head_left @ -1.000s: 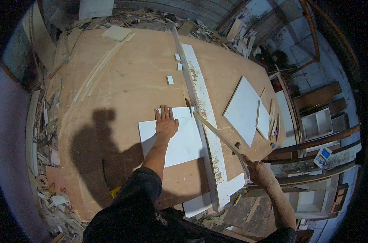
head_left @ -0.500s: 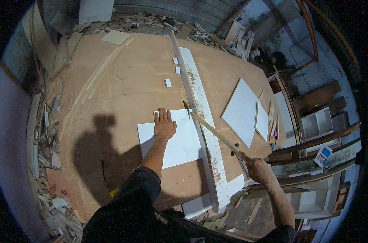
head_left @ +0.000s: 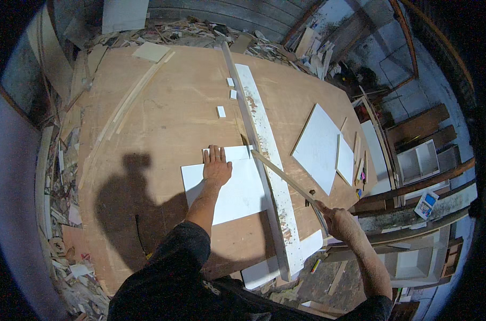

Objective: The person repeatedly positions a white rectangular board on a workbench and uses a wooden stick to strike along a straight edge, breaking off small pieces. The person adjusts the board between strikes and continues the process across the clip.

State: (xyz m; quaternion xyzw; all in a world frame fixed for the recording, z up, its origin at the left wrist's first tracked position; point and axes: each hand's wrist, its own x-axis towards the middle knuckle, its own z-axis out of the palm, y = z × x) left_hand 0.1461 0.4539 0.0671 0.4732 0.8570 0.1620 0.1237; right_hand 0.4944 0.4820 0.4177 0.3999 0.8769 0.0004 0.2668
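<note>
My left hand [head_left: 218, 168] lies flat with fingers stretched on a white board [head_left: 240, 195] and the narrow white strip [head_left: 237, 153] at its far edge. A saw blade [head_left: 245, 140] stands up through the wooden table just beyond that strip. Along the board's right side runs a long fence [head_left: 275, 182] with a worn white top. My right hand [head_left: 340, 222] is closed round a thin wooden stick [head_left: 283, 174]. The stick slants across the fence, its tip at the strip's right end, close to the blade.
Small white offcuts [head_left: 221, 112] lie left of the fence. Another white board [head_left: 320, 150] rests on the right, near wood strips. Long slats [head_left: 130, 101] and a pale square panel [head_left: 151, 51] lie at the far left. Scrap wood [head_left: 200, 31] is heaped behind the table.
Both hands, the board and the stick keep almost the same places. The whole view has shifted very slightly.
</note>
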